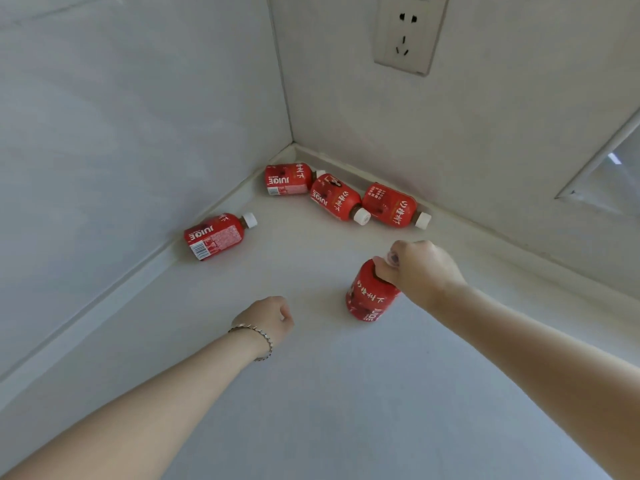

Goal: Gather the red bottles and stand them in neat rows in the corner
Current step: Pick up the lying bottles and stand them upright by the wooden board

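Observation:
Several red juice bottles with white caps are on the pale floor near a wall corner. One bottle (369, 294) stands roughly upright in the middle; my right hand (419, 268) grips its top, hiding the cap. Three bottles lie on their sides near the corner: one (287, 179) closest to the corner, one (337, 199) beside it, one (393, 205) along the right wall. Another bottle (216, 236) lies by the left wall. My left hand (268, 320), wearing a bracelet, hovers left of the held bottle with curled fingers, holding nothing.
Two white walls meet at the corner (293, 144) with a low skirting along the floor. A wall socket (410, 32) sits high on the right wall. A glass pane's frame (595, 174) shows at the right edge.

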A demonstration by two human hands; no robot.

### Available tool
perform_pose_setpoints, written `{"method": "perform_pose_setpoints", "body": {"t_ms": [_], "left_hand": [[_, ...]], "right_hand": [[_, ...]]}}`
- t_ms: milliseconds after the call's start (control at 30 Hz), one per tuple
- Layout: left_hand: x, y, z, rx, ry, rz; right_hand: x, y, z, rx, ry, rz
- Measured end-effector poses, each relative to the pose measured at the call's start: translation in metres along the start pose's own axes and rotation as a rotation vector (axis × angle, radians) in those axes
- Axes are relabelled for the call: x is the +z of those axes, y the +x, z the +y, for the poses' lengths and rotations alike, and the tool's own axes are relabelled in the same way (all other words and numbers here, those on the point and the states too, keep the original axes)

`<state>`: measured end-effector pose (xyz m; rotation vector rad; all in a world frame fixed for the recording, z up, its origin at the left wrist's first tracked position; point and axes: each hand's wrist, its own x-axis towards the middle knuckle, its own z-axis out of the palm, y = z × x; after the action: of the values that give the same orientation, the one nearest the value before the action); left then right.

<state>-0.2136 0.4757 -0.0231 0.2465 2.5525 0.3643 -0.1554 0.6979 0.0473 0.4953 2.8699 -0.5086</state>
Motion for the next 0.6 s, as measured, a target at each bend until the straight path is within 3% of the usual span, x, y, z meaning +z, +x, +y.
{"method": "perform_pose_setpoints", "body": {"t_ms": [200,433,600], "left_hand": [[-0.048,0.051,-0.036,0.013,0.036,0.279],[-0.068,0.13,-0.074,0.039,0.287,0.508],[-0.066,0.147,-0.074,0.04,0.221,0.635]], "right_hand": [[0.046,0.019,-0.068,-0.084,-0.154,-0.027],[0.05,0.025,-0.06,-0.124,-0.144,-0.021],[0.049,0.032,-0.059,-0.096,-0.157,-0.034]]}}
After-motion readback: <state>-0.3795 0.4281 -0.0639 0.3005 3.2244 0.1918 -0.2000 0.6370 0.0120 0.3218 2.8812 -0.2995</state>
